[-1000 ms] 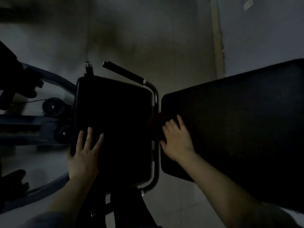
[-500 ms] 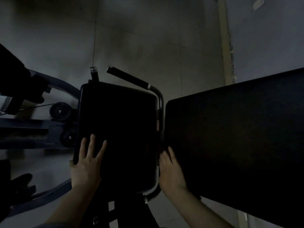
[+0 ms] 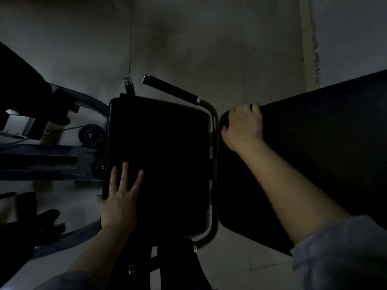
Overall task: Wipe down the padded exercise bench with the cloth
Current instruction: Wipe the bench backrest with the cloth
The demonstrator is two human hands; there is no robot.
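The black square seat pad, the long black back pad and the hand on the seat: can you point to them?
Black square seat pad (image 3: 167, 155), head view, bare middle.
Long black back pad (image 3: 314, 155), head view, bare top surface.
Left hand (image 3: 119, 204), head view, back of hand.

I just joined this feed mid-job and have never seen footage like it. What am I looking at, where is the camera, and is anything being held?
It is one dim view from a camera worn on a person's head, looking down at their own hands. The left hand lies flat with spread fingers on the black seat pad. The right hand curls over the far corner of the longer back pad. A bent metal tube runs between the pads. The cloth cannot be made out; it may be under the right hand. Below is tiled floor.
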